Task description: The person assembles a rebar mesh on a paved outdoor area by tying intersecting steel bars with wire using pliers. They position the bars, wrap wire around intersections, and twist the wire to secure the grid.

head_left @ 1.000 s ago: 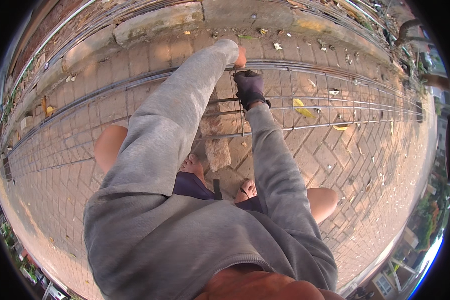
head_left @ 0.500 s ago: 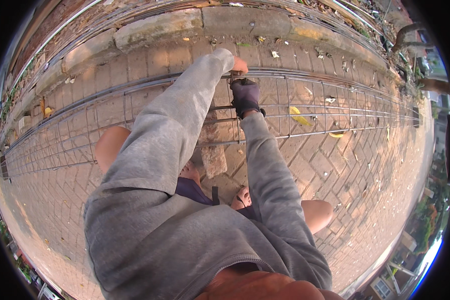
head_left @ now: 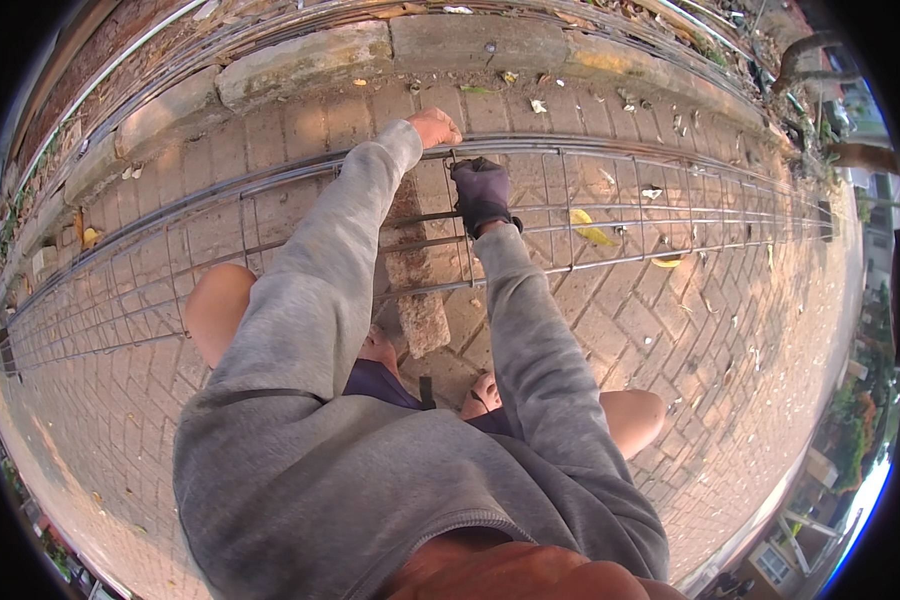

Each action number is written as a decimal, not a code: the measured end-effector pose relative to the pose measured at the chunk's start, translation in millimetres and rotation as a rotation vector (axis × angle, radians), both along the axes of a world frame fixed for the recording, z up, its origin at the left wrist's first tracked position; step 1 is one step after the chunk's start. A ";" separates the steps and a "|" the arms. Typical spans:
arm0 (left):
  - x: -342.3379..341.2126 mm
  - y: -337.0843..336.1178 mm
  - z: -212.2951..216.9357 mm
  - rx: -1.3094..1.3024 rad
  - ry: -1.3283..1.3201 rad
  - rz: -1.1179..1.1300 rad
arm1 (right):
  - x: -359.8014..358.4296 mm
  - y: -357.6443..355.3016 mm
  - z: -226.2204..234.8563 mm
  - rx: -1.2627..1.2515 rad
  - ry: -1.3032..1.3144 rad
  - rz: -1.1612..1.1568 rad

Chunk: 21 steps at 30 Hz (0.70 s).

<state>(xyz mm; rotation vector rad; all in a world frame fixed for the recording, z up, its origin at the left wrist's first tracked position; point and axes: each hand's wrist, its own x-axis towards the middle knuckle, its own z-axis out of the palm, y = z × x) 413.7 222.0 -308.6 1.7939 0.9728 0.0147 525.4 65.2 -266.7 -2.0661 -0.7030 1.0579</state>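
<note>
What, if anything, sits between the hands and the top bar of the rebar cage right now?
Nothing visible does. The bare left hand already rests on the top bar of the rebar cage, and the gloved right hand is at a stirrup just below that bar. The stone block lies under the cage, below both hands.

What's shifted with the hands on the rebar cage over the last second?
Little: the gloved right hand edged up toward the top bar of the rebar cage, nearer the bare left hand. The left hand keeps its grip on that top bar; the stone block under the cage stayed put.
</note>
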 end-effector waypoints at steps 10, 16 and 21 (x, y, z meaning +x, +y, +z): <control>-8.4 -12.7 28.8 0.192 -0.184 0.238 | -2.3 -0.9 -2.1 0.053 0.082 -0.037; 21.0 -114.3 34.3 0.498 -0.063 1.055 | 4.3 -1.4 -10.1 0.097 0.175 -0.036; 37.0 -153.1 20.4 -0.294 -0.224 1.532 | 7.2 3.7 -28.3 0.105 0.121 0.003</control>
